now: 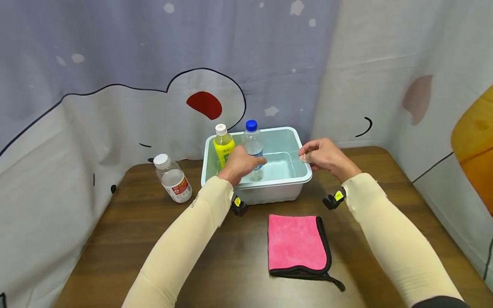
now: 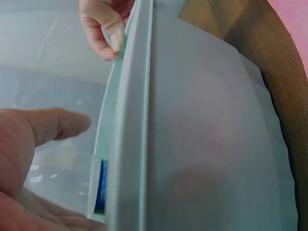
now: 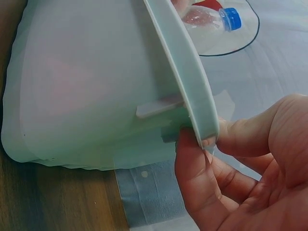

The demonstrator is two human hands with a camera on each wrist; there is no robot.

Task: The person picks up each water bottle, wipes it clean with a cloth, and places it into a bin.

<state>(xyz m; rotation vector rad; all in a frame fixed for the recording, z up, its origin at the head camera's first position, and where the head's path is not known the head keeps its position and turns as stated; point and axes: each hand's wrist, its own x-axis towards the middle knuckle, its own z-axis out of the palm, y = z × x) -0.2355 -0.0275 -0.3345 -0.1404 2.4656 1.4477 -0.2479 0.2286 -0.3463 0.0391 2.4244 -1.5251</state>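
Observation:
A pale green plastic basin (image 1: 271, 184) stands on the table with two bottles upright in its left half. One is a clear bottle with a blue cap (image 1: 251, 125); the other holds yellow liquid under a white cap (image 1: 221, 129). My left hand (image 1: 240, 164) is over the basin's front rim beside the clear bottle, its thumb (image 2: 67, 124) stretched out straight and partly covering the bottle in the head view. At the basin's right end, my right hand (image 1: 325, 157) pinches the rim between thumb and fingers, as the right wrist view shows.
Left of the basin stands a clear jar-like bottle (image 1: 173, 179) with a white cap and a red and white label. A folded pink cloth (image 1: 296, 241) with black edging lies in front. Behind the wooden table (image 1: 154, 239) hangs a printed curtain (image 1: 127, 115).

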